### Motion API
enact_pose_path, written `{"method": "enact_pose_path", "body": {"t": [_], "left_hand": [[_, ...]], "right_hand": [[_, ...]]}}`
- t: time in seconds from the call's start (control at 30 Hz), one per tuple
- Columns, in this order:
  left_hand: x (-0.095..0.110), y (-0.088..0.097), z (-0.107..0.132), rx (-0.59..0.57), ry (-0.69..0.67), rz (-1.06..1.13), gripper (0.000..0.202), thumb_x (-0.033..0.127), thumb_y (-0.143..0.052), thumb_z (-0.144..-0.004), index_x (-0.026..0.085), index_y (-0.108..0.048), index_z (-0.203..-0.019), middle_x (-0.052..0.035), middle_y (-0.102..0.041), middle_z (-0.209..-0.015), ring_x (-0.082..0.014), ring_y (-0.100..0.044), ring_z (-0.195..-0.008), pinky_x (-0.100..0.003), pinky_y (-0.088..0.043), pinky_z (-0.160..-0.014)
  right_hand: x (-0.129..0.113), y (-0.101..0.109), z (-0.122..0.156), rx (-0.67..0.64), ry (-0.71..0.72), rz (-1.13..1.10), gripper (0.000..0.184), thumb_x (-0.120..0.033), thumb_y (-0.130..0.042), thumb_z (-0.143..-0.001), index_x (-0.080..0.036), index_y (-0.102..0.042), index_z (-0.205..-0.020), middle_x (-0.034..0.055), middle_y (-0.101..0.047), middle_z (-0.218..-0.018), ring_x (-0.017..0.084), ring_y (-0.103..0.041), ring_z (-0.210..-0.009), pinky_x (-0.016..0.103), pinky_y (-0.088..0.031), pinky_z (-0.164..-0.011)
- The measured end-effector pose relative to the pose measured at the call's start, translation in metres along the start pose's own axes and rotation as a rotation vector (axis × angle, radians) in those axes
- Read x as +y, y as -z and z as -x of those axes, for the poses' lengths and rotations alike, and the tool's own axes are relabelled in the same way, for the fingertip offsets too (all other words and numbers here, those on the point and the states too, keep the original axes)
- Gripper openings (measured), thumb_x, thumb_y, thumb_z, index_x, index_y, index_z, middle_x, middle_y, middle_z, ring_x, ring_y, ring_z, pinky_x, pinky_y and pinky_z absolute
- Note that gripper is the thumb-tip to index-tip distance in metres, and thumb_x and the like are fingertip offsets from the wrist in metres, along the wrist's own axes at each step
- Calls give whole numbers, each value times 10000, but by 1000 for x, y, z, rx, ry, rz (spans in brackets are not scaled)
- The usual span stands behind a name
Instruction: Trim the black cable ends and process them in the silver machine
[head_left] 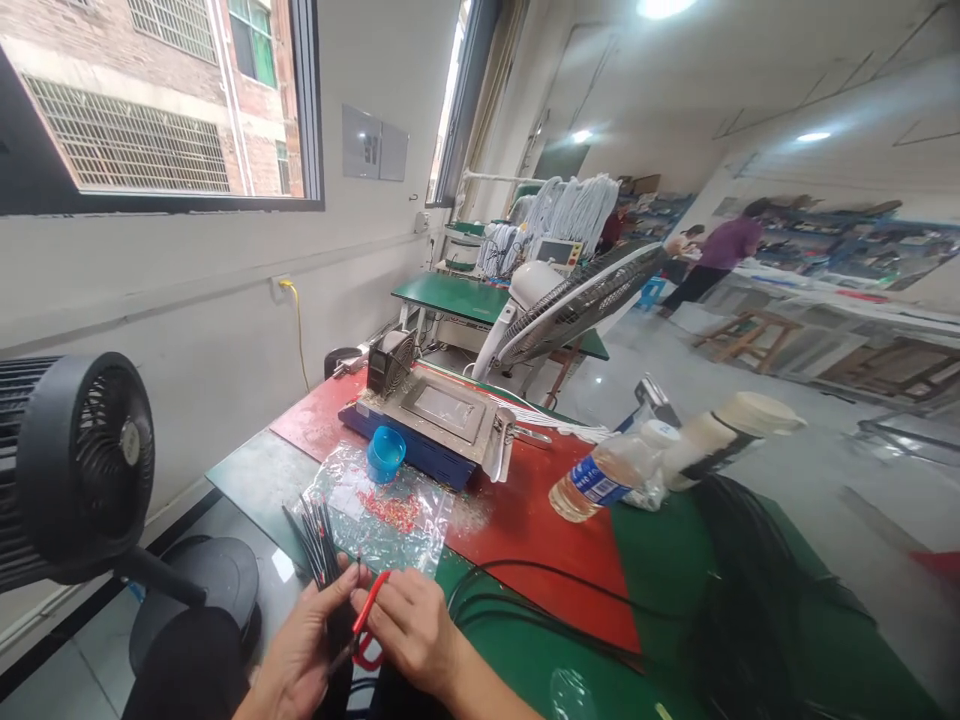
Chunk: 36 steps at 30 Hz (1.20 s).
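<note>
My left hand (300, 640) is closed round a bundle of thin black cables (319, 540) whose upper ends fan out, with small red bits among them. Close beside it, my right hand (412, 625) grips red-handled scissors (367, 605); their dark blades point down and left, partly hidden by my fingers. A short dark cable end (358, 565) sticks up between the two hands. Just beyond them lies a clear plastic bag (427, 545) with a pile of small red and yellow pieces (394, 510) on it. A blue cup (385, 455) sits at the bag's far side.
A blue-based machine with a metal top (442, 410) stands behind the bag. A drink bottle (592, 485) and a beige flask (731, 435) are at right, near black cable coils (750, 600). Fans (75, 460) stand left and behind. A person in purple (727, 245) bends over a far table.
</note>
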<state>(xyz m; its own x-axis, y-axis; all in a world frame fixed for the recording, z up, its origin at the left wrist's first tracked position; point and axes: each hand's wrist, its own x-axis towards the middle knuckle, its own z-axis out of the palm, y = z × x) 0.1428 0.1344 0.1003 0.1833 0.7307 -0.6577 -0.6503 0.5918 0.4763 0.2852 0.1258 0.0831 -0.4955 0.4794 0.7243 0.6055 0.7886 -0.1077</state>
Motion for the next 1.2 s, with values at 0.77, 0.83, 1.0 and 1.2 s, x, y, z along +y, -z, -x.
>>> {"method": "enact_pose_path", "body": {"t": [0.77,0.83,1.0,1.2], "left_hand": [[20,13,-27,63,-393,-238,284,378,-724,-699,144,-586,-784,49,-549,-547,-40,-419,-428,-128,-344,-397],[25,13,-32,38,-472,-302,368,486,-691,-685,159,-573,-807,73,-501,-524,-35,-349,-412,-136,-282,-379],[20,15,-57,0,-516,-438,437,532,-642,-691,161,-558,-905,74,-491,-531,-56,-334,-417,-175,-235,-390],[11,24,-80,-9,-547,-572,390,558,-587,-724,182,-556,-822,78,-476,-512,-82,-343,-412,-207,-230,-403]], "right_hand": [[56,16,-39,259,-621,-122,190,-258,-500,-868,-154,-658,-868,32,-619,-639,126,-537,-553,229,-406,-511],[75,15,-48,274,-893,-265,234,-335,-539,-837,-146,-672,-870,30,-629,-662,128,-541,-557,220,-412,-508],[107,3,-65,209,-1064,-339,356,-433,-532,-789,-124,-695,-861,26,-617,-617,144,-531,-555,226,-393,-518],[115,-7,-69,18,-1040,-28,339,-439,-490,-791,-182,-710,-822,43,-663,-667,165,-575,-607,222,-377,-546]]}}
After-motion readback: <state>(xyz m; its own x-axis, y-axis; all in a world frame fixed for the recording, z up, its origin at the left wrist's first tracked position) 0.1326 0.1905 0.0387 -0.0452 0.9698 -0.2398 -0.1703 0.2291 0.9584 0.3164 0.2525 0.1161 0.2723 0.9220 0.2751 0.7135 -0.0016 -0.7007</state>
